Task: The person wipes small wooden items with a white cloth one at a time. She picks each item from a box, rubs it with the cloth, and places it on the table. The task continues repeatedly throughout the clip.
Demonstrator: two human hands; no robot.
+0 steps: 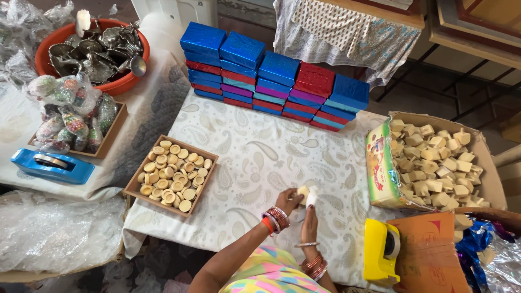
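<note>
Pinched a pale block [303, 192] in the left hand [287, 199], fingertips closed round it above the cloth [260, 157]. Pressed right hand [310, 209] fingers to a white scrap [312, 197] alongside. Kept tray [142, 179] and carton [380, 179] within reach.

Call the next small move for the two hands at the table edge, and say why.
Probably finish joining the two pieces over the cloth. The left hand holds a small pale tan block and the right hand presses a small white piece against it. Both sit just above the white paisley-patterned tablecloth, between the shallow brown tray of round tan discs and the open cardboard box of pale cubes.
</note>
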